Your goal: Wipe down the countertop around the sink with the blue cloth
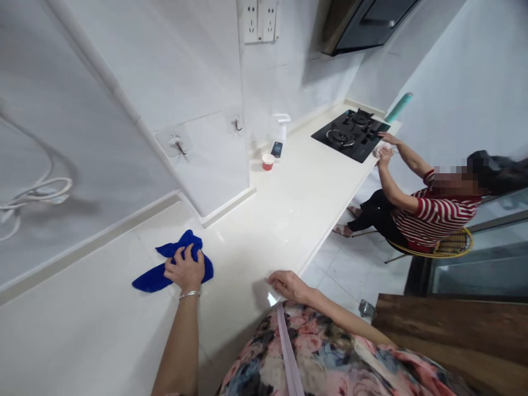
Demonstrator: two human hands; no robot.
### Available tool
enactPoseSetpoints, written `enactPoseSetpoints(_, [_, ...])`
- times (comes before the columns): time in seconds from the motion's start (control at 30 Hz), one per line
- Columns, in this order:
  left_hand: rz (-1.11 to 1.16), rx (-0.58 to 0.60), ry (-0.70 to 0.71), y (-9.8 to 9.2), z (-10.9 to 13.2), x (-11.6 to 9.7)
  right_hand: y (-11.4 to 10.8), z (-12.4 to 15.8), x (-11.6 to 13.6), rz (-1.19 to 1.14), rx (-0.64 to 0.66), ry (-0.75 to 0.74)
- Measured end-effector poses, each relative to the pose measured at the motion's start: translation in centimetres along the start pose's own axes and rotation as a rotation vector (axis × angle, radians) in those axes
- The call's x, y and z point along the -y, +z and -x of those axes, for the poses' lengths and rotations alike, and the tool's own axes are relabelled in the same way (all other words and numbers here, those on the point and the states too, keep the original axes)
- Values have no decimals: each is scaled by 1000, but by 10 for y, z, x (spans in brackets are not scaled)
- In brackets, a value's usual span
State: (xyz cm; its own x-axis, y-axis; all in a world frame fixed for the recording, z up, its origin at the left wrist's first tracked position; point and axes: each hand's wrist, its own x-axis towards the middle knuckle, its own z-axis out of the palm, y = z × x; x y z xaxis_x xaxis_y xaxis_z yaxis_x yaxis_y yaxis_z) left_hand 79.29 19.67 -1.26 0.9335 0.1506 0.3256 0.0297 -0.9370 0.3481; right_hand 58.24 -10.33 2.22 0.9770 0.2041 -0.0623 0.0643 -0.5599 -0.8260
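White table point(243, 231): blue cloth point(150, 279) directly under spread left hand point(185, 269), lengthwise roughly along wall-side edge; right hand point(289, 286) farther, at front edge, loosely curled, grip unclear.

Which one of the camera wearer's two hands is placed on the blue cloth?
The left hand, with the silver bracelet at its wrist, is on the blue cloth. The right hand is apart from it, near the counter's edge.

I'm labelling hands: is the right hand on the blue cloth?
No, the left hand lies on the blue cloth, the right hand apart.
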Motion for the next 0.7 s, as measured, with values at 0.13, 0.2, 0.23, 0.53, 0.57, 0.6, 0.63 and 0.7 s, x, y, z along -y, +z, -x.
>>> enactPoseSetpoints(0.13, [8,-31,10,9,-21,5,-2,3,4,17,-1,-16])
enactPoseSetpoints(0.2, [11,-38,6,13,-32,7,-1,4,6,24,-2,-25])
enactPoseSetpoints(0.23, [14,-35,-1,16,-39,7,-1,3,7,27,-4,-27])
enactPoseSetpoints(0.53, [-4,-1,-45,27,-93,-4,2,8,8,23,12,-5])
enactPoseSetpoints(0.57, [-10,14,-50,27,-97,-6,3,9,6,18,8,4])
enactPoseSetpoints(0.6, [-14,23,-57,27,-102,-7,4,10,5,11,7,13])
enactPoseSetpoints(0.63, [-16,29,-67,28,-107,-8,5,10,3,6,9,21])
enactPoseSetpoints(0.7, [-18,39,-83,32,-118,-9,7,9,1,11,11,35])
